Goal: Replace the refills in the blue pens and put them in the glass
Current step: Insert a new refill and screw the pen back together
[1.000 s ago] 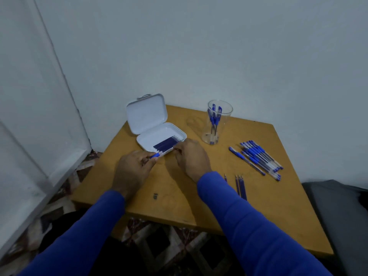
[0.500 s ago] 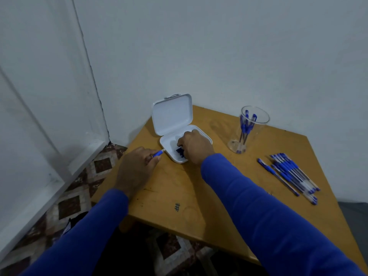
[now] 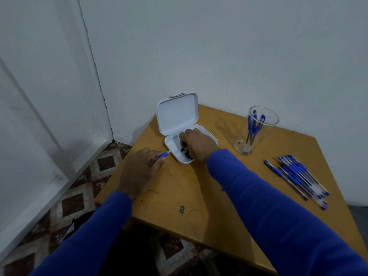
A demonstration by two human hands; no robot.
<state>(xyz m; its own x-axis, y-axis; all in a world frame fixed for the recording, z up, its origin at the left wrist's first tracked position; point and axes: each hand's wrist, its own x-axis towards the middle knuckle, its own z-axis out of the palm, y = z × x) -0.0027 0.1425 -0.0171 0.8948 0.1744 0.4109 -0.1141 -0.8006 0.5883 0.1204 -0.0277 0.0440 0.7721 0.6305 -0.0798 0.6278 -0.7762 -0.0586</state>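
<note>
My left hand (image 3: 139, 172) grips a blue pen (image 3: 163, 155), whose tip points right toward a white case (image 3: 171, 143). The case lies open with its lid (image 3: 177, 113) tilted back. My right hand (image 3: 196, 144) reaches into the case, fingers curled down over the dark blue refills (image 3: 185, 153); whether it pinches one is hidden. A clear glass (image 3: 256, 132) stands to the right with a few blue pens upright inside. Several blue pens (image 3: 298, 176) lie in a row on the table's right side.
The wooden table (image 3: 199, 196) sits in a corner against white walls. A small black mark (image 3: 182, 209) is on its top. Patterned floor tiles (image 3: 75, 200) show at the left, beside a white door frame.
My right hand left the pen tip and moved into the case over the refills. The view swung left, so the table's things sit further right. My left hand keeps its pen.
</note>
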